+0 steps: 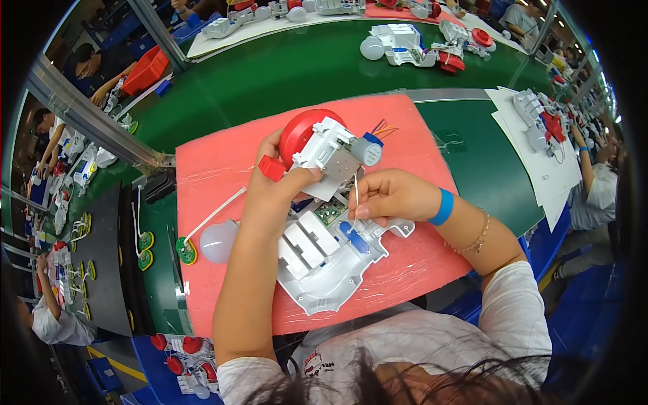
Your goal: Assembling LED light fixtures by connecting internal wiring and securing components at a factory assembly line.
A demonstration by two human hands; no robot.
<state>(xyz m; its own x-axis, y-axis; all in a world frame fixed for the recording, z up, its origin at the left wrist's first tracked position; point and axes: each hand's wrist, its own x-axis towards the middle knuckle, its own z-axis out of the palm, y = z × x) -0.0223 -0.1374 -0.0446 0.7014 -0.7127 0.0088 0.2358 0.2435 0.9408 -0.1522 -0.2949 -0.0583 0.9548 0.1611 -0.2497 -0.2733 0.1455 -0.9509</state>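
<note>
My left hand [280, 185] is closed around a white plastic motor assembly [329, 156], tilted above the foam mat. It carries a red wheel [297, 135] and a silver motor [369, 151] with several coloured wires. Between thumb and fingers of my right hand [398, 196] a thin white cable [356, 185] is pinched; it runs near the assembly's metal plate. Below both hands lies an open white housing [324, 283] with a green circuit board [331, 214] and a blue part [353, 237]. A white dome [218, 241] sits beside my left forearm, which hides part of the housing.
The pink foam mat [223, 175] lies on a green bench. At its left edge are round green boards [185, 250] with white cables. Across the green conveyor [270, 74] stand more assemblies [398, 46]. White sheets [533, 162] with parts lie right. Other people work on both sides.
</note>
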